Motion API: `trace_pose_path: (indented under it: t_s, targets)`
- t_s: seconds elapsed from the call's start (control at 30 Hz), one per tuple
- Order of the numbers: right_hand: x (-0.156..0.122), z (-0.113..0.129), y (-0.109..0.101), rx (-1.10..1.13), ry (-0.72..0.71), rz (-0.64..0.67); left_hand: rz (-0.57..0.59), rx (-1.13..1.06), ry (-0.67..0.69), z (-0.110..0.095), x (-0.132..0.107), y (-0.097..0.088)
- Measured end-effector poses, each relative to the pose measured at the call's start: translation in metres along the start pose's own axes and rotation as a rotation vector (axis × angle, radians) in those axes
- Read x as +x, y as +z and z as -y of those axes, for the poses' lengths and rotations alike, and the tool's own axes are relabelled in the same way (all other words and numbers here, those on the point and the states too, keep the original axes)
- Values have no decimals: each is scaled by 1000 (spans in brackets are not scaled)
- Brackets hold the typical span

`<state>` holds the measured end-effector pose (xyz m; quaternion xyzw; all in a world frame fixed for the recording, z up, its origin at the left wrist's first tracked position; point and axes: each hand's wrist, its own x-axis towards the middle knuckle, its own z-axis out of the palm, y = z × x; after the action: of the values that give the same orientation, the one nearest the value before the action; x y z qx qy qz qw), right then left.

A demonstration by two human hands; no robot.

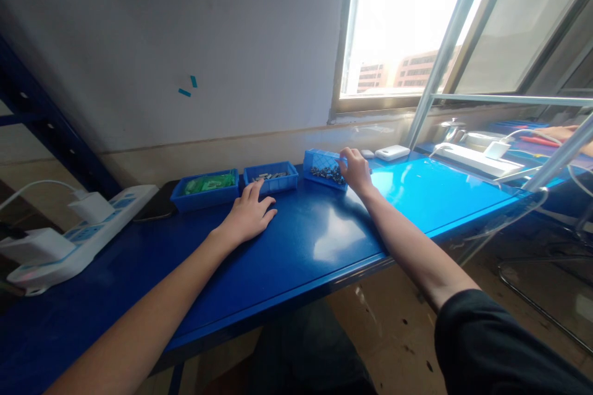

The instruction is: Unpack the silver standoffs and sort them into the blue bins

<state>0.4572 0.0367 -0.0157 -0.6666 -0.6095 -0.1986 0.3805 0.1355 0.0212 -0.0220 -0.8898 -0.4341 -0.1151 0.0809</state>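
My left hand (251, 215) rests with fingers apart at the front of the middle blue bin (283, 182), which holds small metal pieces (271, 176). My right hand (356, 171) grips the right side of another blue bin (320, 159). This bin is tilted towards me, and small shiny metal parts (327, 173) lie gathered along its lower side. Some of my right fingers are hidden behind the bin's edge. To the left stands a third blue bin (204, 202) with green pieces (209, 182) that look like circuit boards.
On the left of the blue table (278, 265) lies a white power strip (104, 222) with plugs, beside a dark flat object (157, 202). A white box (392, 152) sits near the wall. Behind a metal frame (430, 80) at right are another power strip (479, 159) and another person's hand (563, 134).
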Motion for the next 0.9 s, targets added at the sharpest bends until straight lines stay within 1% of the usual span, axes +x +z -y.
trace_pose_path:
  t_s: [0.07, 0.13, 0.2, 0.27, 0.3, 0.33, 0.4, 0.5, 0.6, 0.9]
  targets:
    - [0, 2, 1, -14, 23, 5, 9, 7, -8, 0, 0, 0]
    - [1, 2, 2, 12, 90, -5, 16, 5, -14, 0, 0, 0]
    - [3, 0, 4, 87, 247, 8, 17, -1, -14, 0, 0, 0]
    - [5, -3, 4, 169, 438, 90, 15, -8, -9, 1, 0, 0]
    - [6, -4, 4, 197, 509, 137, 16, -10, -8, 1, 0, 0]
    - [7, -5, 5, 214, 550, 172, 18, -11, -9, 1, 0, 0]
    - [7, -6, 5, 224, 565, 173, 30, -11, -17, 1, 0, -1]
    - [5, -5, 9, 233, 539, 93, 42, -7, -19, 0, 0, -2]
    - [4, -5, 13, 230, 501, 51, 38, -13, -14, -1, 1, -3]
    - [3, -8, 20, 275, 453, -5, 43, -28, -36, -2, 1, -3]
